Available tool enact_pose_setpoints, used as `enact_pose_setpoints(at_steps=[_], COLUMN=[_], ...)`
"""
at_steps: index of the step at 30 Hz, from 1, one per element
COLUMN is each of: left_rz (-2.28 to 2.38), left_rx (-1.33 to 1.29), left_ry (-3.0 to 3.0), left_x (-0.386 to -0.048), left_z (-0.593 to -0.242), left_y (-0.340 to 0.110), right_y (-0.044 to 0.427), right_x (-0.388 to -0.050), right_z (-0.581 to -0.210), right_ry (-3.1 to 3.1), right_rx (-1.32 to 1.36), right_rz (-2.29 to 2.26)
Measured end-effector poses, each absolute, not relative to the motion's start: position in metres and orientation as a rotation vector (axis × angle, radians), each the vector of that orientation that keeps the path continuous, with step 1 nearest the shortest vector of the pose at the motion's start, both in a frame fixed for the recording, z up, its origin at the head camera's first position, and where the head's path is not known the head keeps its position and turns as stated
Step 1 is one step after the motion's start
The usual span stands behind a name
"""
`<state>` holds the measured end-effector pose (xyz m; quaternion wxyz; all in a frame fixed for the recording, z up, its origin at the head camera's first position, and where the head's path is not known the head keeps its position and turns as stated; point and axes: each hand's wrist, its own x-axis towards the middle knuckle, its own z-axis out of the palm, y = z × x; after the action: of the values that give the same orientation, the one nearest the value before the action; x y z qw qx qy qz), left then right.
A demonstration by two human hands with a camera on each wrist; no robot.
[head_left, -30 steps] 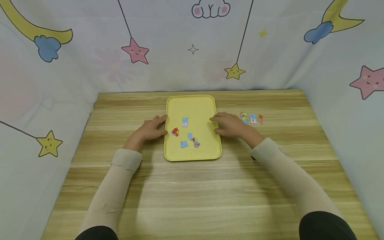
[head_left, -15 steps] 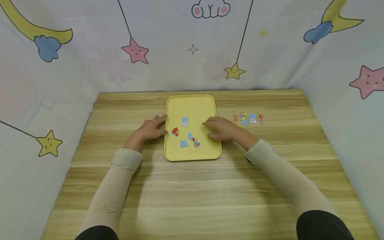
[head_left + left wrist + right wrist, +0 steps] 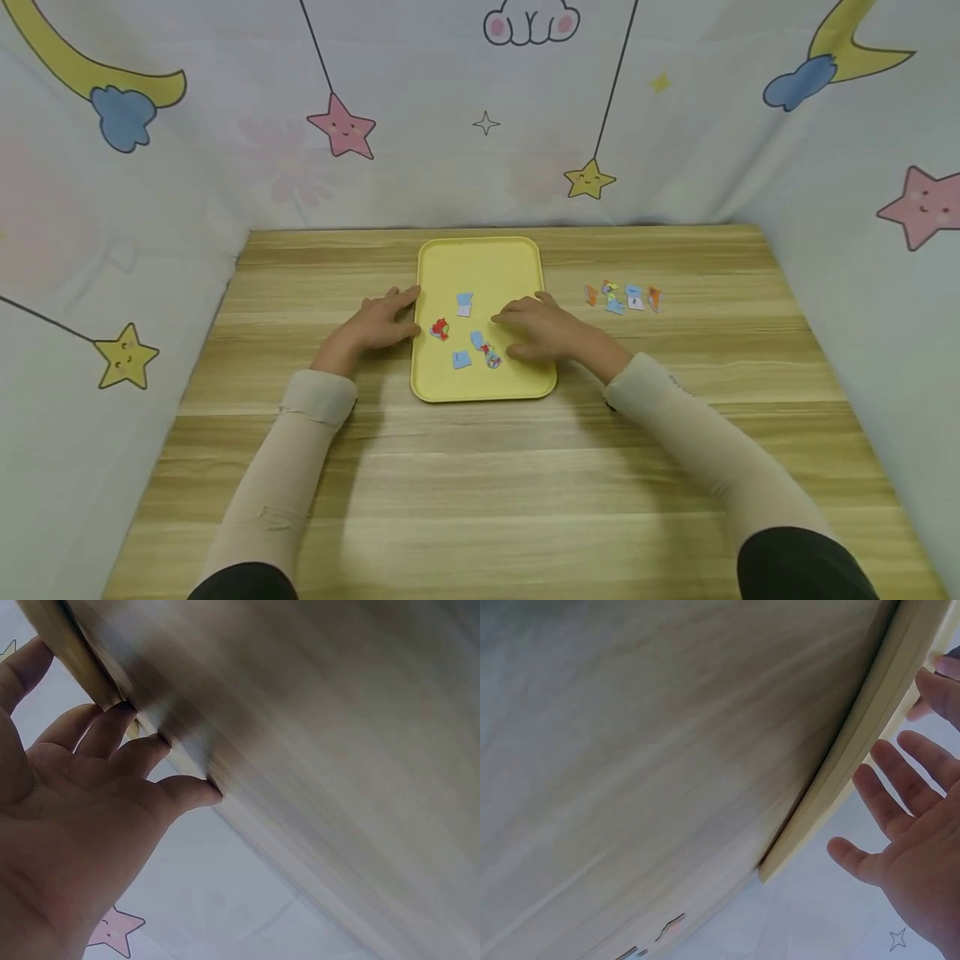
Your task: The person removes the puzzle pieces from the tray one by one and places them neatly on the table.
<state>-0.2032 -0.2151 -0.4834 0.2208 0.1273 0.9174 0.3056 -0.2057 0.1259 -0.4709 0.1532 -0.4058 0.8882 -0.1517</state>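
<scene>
A yellow tray [image 3: 480, 262] lies on the wooden table. The left hand [image 3: 375, 323] rests at its left edge, thumb and fingers spread and touching the rim; the left wrist view has this hand [image 3: 97, 780] with its fingertips at the tray's side and the table. Over the tray's right half is the right hand [image 3: 547, 331], fingers extended, holding nothing; its spread fingers [image 3: 889, 780] show beside the tray rim [image 3: 855, 742]. Inside the tray are a blue-and-white piece [image 3: 465, 304], a red piece [image 3: 440, 329], a blue piece [image 3: 461, 359] and a multicoloured piece [image 3: 491, 357] near the right hand.
Several small pieces lie on the table right of the tray, among them an orange one [image 3: 655, 298], a blue-and-white one [image 3: 634, 297] and another orange one [image 3: 591, 294]. A white cloth [image 3: 420, 100] printed with stars and moons stands behind and beside the table.
From the tray's right rim, the right hand has moved left over the tray, uncovering the leftmost orange piece on the table. The left hand has stayed at the left rim.
</scene>
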Motion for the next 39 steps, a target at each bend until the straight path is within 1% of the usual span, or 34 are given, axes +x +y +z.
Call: enact_pose_setpoints(at_steps=[24,39], left_rz=[0.857,0.852], left_rx=[0.359,0.348], left_ry=[2.535,2.532], left_x=[-0.206,-0.204], left_z=[-0.485,-0.482], left_y=[-0.215,-0.213], right_y=[0.096,0.088], right_x=[-0.201,-0.197], right_z=[-0.470,-0.470], right_ry=[2.447,2.446], right_rx=[-1.254,-1.342], right_rz=[-0.379,-0.347])
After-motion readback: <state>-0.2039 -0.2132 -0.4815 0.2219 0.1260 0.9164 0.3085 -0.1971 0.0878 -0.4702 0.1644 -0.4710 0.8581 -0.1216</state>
